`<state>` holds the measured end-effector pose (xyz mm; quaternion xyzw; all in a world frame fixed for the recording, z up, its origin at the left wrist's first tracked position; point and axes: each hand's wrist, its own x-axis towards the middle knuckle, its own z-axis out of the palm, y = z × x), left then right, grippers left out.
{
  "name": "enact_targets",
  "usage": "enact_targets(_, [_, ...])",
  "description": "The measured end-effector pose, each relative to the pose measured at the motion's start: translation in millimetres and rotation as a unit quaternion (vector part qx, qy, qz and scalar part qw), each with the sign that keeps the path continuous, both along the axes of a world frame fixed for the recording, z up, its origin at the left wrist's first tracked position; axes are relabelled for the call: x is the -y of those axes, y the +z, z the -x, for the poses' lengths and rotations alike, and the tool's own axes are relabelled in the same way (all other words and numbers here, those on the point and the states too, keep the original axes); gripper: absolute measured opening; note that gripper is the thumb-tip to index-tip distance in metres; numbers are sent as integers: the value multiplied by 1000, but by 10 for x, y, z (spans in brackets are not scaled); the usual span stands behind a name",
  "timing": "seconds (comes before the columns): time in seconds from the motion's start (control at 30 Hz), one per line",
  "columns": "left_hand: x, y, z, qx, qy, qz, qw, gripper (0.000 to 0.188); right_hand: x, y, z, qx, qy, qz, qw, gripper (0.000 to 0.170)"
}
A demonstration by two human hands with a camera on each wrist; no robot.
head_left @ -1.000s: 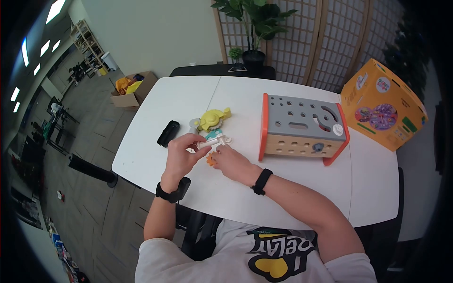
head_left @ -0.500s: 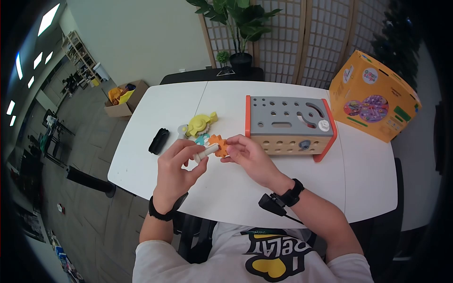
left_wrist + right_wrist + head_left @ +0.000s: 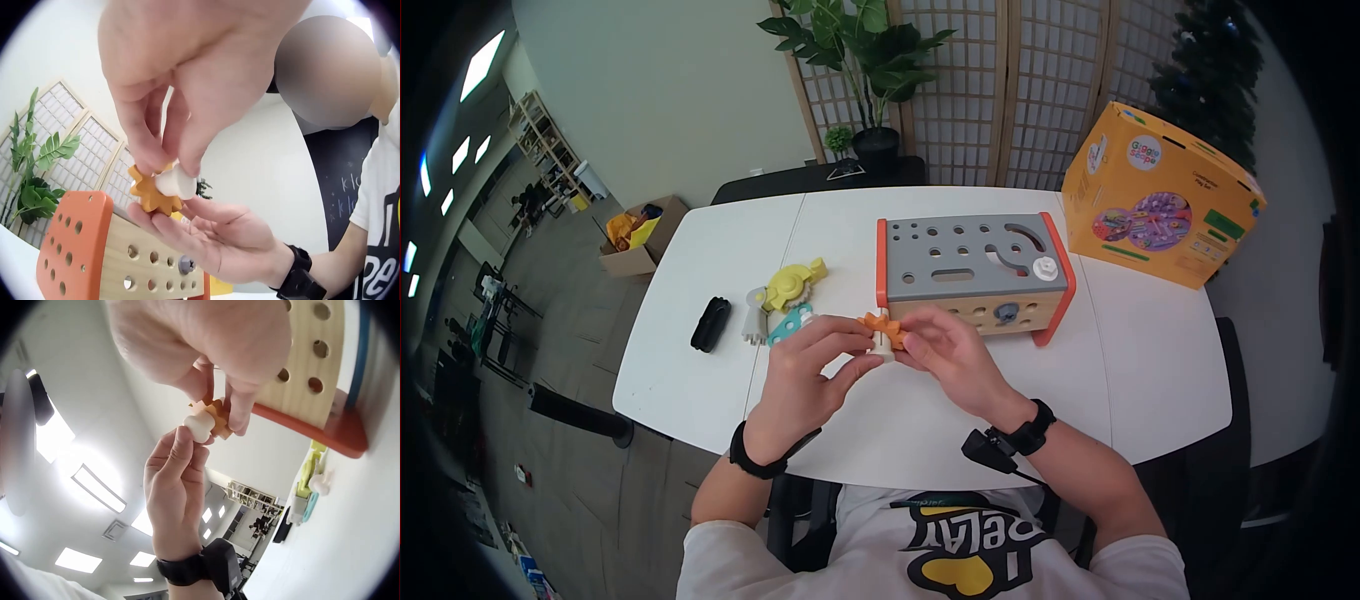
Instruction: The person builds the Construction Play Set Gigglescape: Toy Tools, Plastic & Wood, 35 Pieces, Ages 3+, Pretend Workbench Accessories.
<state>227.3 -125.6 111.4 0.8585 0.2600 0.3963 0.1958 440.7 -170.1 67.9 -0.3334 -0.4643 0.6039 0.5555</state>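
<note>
My left hand [image 3: 815, 365] pinches a white toy bolt [image 3: 177, 183] by its rounded head. An orange toy gear [image 3: 150, 192] is gripped at its rim by the fingers of my right hand [image 3: 955, 365]. The bolt's shaft sits in the middle of the gear, and a bit of white shows on the gear's far side in the left wrist view. Both pieces are held up above the white table, close before the toy workbench [image 3: 970, 250]. Fingers partly hide the gear.
Left of the hands lie a yellow toy piece [image 3: 790, 285], a grey piece [image 3: 755, 322], a teal piece [image 3: 790, 323] and a black case [image 3: 711, 324]. A yellow-orange carton [image 3: 1160, 200] stands at the back right of the table [image 3: 1030, 410].
The right hand has lifted the orange gear off the table, and the left hand has raised the white bolt. Bolt and gear have come together, with the bolt now turned more upright.
</note>
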Motion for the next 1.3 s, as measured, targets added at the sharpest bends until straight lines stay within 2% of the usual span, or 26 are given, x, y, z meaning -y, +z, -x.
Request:
enact_targets(0.03, [14,-26,-44,4,2,13,1000,32,32,-42,-42,3,-9,-5,1000,26])
enact_targets(0.13, [26,-10,-222,-3,42,-70,997,34,105,-166,-198,7,-13,-45,999,25])
enact_targets(0.27, [-17,-126,-402,-21,-27,-31,999,30,221,-217,-377,64,-20,-77,995,26])
enact_targets(0.37, [-36,-189,-488,-32,-61,46,997,28,267,-239,-430,77,-36,-104,991,26])
enact_targets(0.47, [-76,-235,-555,-60,-52,40,996,25,270,-210,-468,232,-95,-133,959,26])
enact_targets(0.57, [-98,-277,-636,-95,-58,65,992,25,276,-222,-503,310,-132,-152,929,25])
enact_targets(0.77, [-190,-286,-692,-165,-54,22,984,28,283,-258,-526,359,-163,-149,907,25])
enact_targets(0.87, [-165,-134,-730,-188,-42,-9,981,41,255,-218,-526,364,-169,-156,902,25])
enact_targets(0.97, [-230,37,-798,-203,-38,-168,964,61,235,-197,-539,368,-166,-139,904,25])
enact_targets(1.07, [-396,14,-863,-225,-93,-129,961,77,222,-155,-550,384,-170,-143,896,25])
enact_targets(1.3, [-572,-35,-1001,-275,-99,-117,949,81,66,-274,-519,361,-191,-140,902,22])
